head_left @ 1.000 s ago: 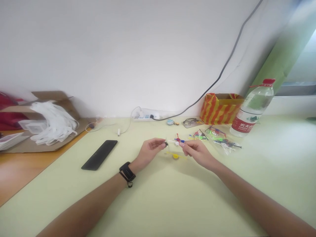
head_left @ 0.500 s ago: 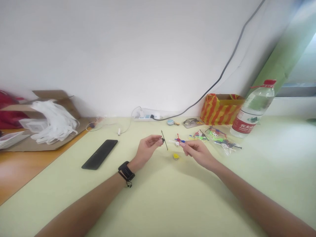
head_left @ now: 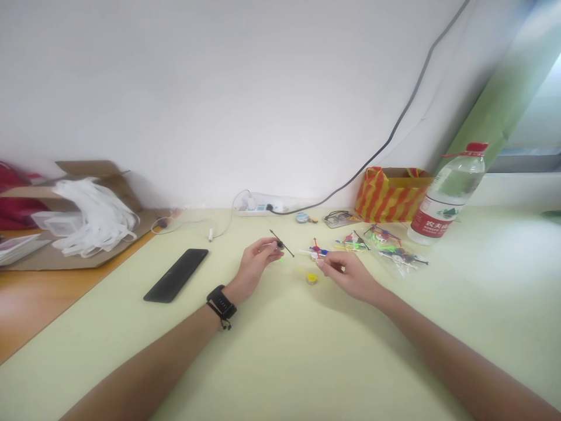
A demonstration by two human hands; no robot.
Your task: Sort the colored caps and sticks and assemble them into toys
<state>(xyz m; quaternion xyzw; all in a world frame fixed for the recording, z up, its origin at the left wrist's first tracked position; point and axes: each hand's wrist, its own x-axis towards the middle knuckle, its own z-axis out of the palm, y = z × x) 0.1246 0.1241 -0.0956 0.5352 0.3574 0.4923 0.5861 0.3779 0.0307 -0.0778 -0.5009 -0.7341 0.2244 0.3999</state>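
My left hand is pinched on a small black plastic stick piece with a round middle, its thin arm slanting down to the right. A speck of green shows just below those fingertips. Opposite it, my right hand has thumb and forefinger closed at the lower edge of a small spoked plastic piece with red, blue and white arms. The fingers hide the exact grip. Below, on the table, lies a small yellow round piece, apart from both hands.
Bags of coloured plastic pieces lie right of my hands, near a water bottle and a striped bag. A black flat case lies left. Behind are a power strip and cable; white straps fill a box at far left.
My left hand has shifted slightly left, and the black piece has tilted from nearly upright to a stronger slant. My right fingers have moved from the blue arm to the spoked piece's lower side.
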